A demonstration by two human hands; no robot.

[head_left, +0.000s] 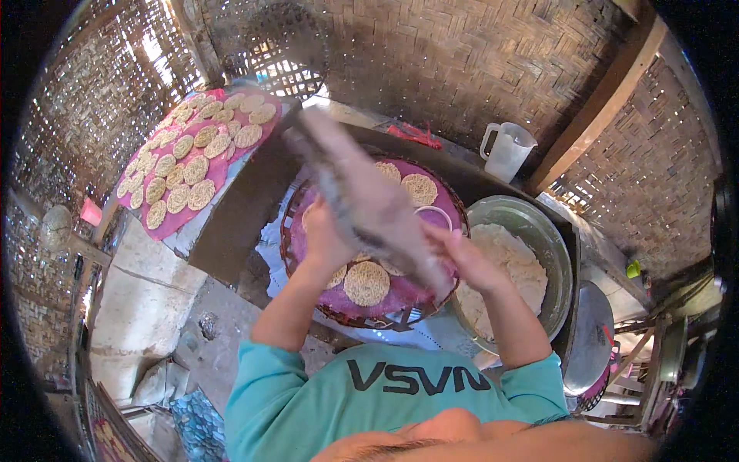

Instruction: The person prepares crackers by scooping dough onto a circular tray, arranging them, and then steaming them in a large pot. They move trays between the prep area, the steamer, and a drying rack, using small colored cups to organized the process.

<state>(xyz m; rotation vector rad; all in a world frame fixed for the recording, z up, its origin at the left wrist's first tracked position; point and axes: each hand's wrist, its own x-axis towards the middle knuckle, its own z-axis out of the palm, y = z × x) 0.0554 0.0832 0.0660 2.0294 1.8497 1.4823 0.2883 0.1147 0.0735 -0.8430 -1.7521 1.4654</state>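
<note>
Across the middle of the head view slants a long, pale, plank-like tool (369, 196) with a dark edge, smeared by motion. My left hand (329, 235) grips it from the near left side, its fingers partly hidden. My right hand (466, 258) is closed at its right side, near a thin white ring (435, 214); the blur hides exactly how the fingers lie. Below the tool is a round woven basket (286, 250) lined with purple cloth (406, 296). Flat round lattice cakes lie on the cloth, among them one cake (366, 283) close to me and another (419, 189) farther off.
A large metal basin (560, 254) of pale dough (504, 269) stands at the right. Several more cakes cover a pink cloth (171, 218) at the far left. A clear jug (509, 152) rests on the back ledge. A metal lid (591, 339) leans at the right.
</note>
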